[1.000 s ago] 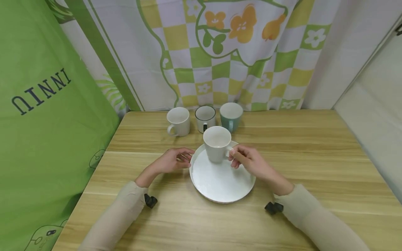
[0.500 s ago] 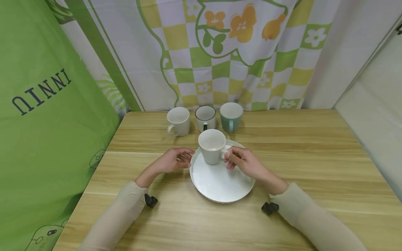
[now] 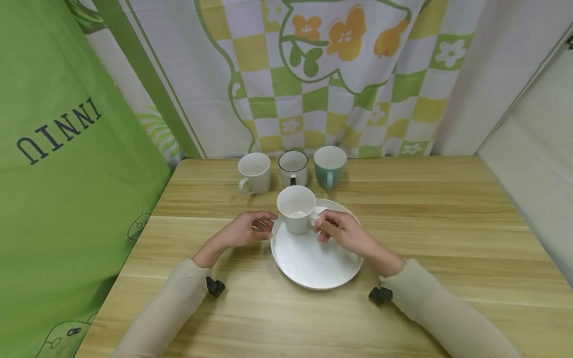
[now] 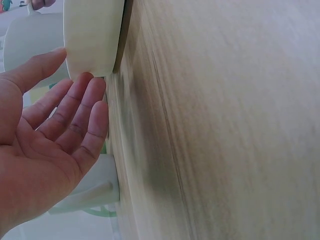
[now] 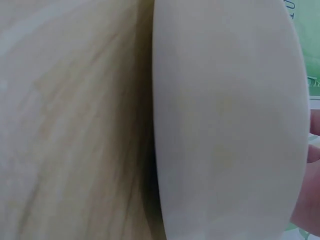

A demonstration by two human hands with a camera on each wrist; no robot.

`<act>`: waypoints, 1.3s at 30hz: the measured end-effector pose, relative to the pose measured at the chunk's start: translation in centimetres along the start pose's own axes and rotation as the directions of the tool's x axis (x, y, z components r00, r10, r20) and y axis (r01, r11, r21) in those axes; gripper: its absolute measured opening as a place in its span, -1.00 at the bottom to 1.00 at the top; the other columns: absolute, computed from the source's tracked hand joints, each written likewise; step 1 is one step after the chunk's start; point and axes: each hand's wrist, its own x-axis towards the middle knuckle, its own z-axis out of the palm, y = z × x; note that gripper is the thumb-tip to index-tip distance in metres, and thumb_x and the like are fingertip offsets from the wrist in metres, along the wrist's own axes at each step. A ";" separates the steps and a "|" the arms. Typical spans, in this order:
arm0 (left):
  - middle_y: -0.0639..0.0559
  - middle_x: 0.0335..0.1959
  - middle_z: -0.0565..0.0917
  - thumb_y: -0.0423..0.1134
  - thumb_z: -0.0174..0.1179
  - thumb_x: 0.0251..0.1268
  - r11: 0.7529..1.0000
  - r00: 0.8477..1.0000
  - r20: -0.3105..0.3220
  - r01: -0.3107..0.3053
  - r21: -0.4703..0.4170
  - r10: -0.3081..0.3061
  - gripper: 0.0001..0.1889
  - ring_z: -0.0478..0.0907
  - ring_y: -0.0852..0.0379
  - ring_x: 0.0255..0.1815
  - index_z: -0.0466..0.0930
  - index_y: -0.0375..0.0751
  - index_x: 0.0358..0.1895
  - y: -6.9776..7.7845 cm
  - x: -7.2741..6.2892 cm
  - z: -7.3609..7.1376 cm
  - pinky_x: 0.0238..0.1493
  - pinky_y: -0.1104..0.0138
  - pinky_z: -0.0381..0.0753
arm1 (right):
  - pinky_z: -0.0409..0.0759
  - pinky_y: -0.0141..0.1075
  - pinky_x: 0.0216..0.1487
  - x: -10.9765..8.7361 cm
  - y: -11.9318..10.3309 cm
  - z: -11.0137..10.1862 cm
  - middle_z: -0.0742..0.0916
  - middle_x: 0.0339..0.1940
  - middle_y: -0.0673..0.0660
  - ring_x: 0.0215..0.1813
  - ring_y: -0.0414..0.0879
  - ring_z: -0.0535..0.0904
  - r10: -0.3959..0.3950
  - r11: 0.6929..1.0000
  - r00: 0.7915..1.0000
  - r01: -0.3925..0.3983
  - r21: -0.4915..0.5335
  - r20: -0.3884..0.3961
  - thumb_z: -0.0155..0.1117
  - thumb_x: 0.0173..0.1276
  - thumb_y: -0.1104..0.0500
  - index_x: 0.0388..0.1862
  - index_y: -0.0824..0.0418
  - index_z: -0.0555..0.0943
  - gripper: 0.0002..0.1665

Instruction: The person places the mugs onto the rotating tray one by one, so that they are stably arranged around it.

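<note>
My right hand pinches the handle of a white mug, which stands upright over the far left part of a round white tray. At the tray's left rim is my left hand, fingers relaxed. In the left wrist view its thumb and fingertips lie right at the tray's side wall, and the mug shows behind. The tray's wall fills much of the right wrist view, hiding most of the right hand.
Behind the tray stand a white mug, a white mug with a black rim and a teal mug in a row. They are near the back edge of the wooden table. A patterned curtain hangs behind.
The right hand has carried the white mug leftward and slightly nearer over the tray. The left hand, the tray and the mugs behind have stayed in place.
</note>
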 end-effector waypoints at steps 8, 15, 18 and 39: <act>-0.26 -0.06 0.71 -0.38 0.36 0.24 1.000 1.000 0.008 0.029 0.000 -0.029 -0.54 0.68 -0.11 -0.01 0.54 -0.39 0.21 0.3 0.0 -0.1 0.06 0.18 0.70 | 0.74 -0.29 -0.19 0.1 -0.1 0.1 0.71 -0.12 0.45 -0.31 -0.15 0.70 0.037 0.998 0.999 -0.038 0.041 0.003 0.07 0.57 0.20 -0.09 0.40 0.59 -0.74; -0.27 -0.03 0.71 -0.38 0.35 0.26 0.999 0.999 0.014 0.037 0.002 -0.037 -0.54 0.68 -0.12 -0.01 0.53 -0.40 0.21 0.5 -0.1 -0.1 0.07 0.13 0.69 | 0.77 -0.19 -0.18 0.2 -0.3 -0.2 0.69 -0.10 0.57 -0.30 -0.05 0.74 0.050 0.990 0.999 -0.051 0.135 0.013 0.12 0.53 0.29 0.19 0.41 0.38 -0.66; -0.29 -0.03 0.71 -0.39 0.35 0.25 0.999 0.999 0.013 0.034 -0.005 -0.034 -0.54 0.68 -0.14 -0.01 0.53 -0.41 0.21 0.5 -0.1 0.0 0.07 0.12 0.69 | 0.77 -0.17 -0.19 0.3 -0.1 -0.5 0.69 -0.10 0.58 -0.30 -0.04 0.75 0.010 0.993 1.000 -0.013 0.118 0.026 0.10 0.53 0.31 0.21 0.41 0.39 -0.65; -0.27 -0.02 0.71 -0.39 0.35 0.25 0.999 0.999 0.012 0.030 -0.018 -0.030 -0.54 0.67 -0.13 0.02 0.54 -0.35 0.22 0.4 0.0 -0.1 0.09 0.13 0.68 | 0.74 -0.27 -0.13 2.0 0.1 -2.7 0.68 0.00 0.43 -0.22 0.02 0.70 -0.022 0.999 1.000 0.023 -0.042 0.009 0.04 0.57 0.25 0.23 0.34 0.51 -0.66</act>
